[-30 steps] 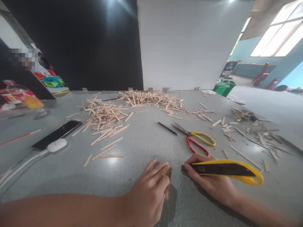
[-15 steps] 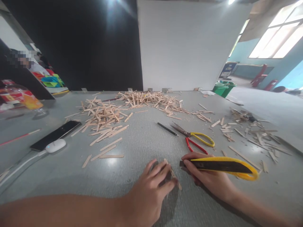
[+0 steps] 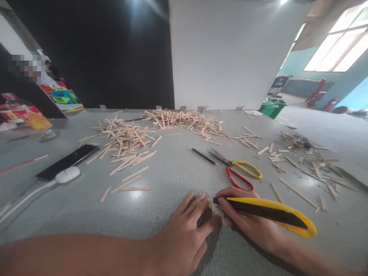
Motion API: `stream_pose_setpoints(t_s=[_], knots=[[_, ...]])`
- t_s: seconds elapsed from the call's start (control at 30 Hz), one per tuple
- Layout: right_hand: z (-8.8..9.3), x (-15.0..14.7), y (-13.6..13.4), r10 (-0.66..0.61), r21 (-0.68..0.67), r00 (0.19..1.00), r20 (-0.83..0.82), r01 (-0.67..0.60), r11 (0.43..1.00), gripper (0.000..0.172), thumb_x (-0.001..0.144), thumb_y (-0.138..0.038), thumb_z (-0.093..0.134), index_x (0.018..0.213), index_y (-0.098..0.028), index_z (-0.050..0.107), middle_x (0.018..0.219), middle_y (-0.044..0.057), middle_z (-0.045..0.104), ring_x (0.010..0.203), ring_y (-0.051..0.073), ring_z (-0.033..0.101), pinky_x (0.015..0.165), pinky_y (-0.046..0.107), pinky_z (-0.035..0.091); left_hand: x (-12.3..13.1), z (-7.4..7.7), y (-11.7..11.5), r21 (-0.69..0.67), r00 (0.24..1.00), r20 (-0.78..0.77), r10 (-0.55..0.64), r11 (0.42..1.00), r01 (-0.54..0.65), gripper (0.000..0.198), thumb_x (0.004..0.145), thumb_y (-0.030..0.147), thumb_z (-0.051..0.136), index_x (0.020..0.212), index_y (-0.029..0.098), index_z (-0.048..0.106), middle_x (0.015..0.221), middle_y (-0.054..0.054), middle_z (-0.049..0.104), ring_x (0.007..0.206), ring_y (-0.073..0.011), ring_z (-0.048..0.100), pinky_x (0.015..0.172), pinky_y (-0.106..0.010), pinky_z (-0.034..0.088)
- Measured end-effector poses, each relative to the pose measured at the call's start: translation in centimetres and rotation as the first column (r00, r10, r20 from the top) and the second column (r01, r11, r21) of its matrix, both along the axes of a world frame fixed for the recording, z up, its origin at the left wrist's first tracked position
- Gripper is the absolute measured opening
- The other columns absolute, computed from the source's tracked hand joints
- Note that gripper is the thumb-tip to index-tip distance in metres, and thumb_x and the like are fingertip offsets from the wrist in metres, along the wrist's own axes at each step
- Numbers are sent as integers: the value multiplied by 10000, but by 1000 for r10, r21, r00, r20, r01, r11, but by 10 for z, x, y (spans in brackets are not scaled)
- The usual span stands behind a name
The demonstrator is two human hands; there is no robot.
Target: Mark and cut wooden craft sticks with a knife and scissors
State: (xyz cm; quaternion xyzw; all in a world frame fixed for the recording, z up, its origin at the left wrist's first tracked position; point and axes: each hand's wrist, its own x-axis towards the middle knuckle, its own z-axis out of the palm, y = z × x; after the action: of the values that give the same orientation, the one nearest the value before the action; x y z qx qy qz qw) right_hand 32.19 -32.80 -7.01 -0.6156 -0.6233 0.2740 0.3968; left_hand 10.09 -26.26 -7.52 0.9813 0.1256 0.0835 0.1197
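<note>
Low on the grey table, my left hand (image 3: 188, 226) presses a short wooden stick (image 3: 214, 209) with its fingertips and thumb; much of the stick is covered. My right hand (image 3: 244, 214) is closed around a yellow and black utility knife (image 3: 267, 212). The knife's front end points left, close to the stick and my left fingers. Whether the blade touches the wood I cannot make out. Just beyond my right hand lie scissors (image 3: 230, 163) with one yellow and one red handle. Left of them is a black pen (image 3: 204, 156).
Piles of wooden sticks (image 3: 126, 134) spread over the back and left of the table. Scraps (image 3: 316, 168) are scattered at the right. A phone (image 3: 69, 161), a white cabled device (image 3: 68, 175) and a bottle (image 3: 31, 115) stand left. A black and white partition (image 3: 215, 57) closes the back.
The knife's front end has shifted slightly left, closer to my left fingers, and its rear end has dropped. My left hand and the stick have moved a little to the right.
</note>
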Motion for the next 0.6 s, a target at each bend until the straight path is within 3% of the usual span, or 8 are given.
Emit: stream_pose_setpoints(t_s=[0.13,0.23,0.3,0.4,0.47,0.6], knots=[[-4,2,-2,-20,106,999,48,15,994,213,1000,-413,619,960,-262,763,708,1,739,635,172,685,692,307,543,-1,-1,1,-21,1000,6,2,1000,-2,471,1042,223,476,1512,196,489,1600,-204,442,1526,-363,364,1237,-581,345],[-12,5,-4,54,42,998,-42,-52,998,215,1001,-424,624,1042,-246,738,647,-14,701,525,158,640,545,275,505,-1,0,1,-9,1000,-10,0,1000,0,446,1069,256,440,1507,187,495,1611,-202,433,1524,-363,368,1237,-585,342],[-15,7,-5,40,-6,996,-75,-40,999,256,1020,-445,590,1056,-226,716,615,-17,664,462,144,587,462,260,451,-1,1,1,5,1000,-11,0,1000,0,440,1077,271,428,1501,185,502,1606,-203,442,1521,-365,373,1233,-594,344],[-15,9,-4,43,5,999,16,-43,999,377,1044,-459,535,793,-215,673,604,2,630,502,136,556,489,257,439,-1,1,2,30,1000,-4,-7,1000,7,452,1085,269,403,1523,189,481,1586,-202,471,1516,-360,386,1221,-615,353],[-11,9,-2,76,4,996,38,-76,997,431,1057,-453,510,718,-215,633,580,-6,601,503,125,532,499,251,432,-1,0,2,44,1000,-5,-15,999,15,458,1090,265,388,1535,190,466,1581,-200,480,1513,-356,392,1214,-621,360],[-6,8,1,53,-28,999,-8,-53,998,338,1045,-461,536,891,-209,700,567,-27,604,451,110,527,457,236,419,-1,-1,1,58,1000,-5,-19,998,19,465,1090,262,394,1544,179,453,1600,-206,455,1520,-353,379,1227,-607,348]])
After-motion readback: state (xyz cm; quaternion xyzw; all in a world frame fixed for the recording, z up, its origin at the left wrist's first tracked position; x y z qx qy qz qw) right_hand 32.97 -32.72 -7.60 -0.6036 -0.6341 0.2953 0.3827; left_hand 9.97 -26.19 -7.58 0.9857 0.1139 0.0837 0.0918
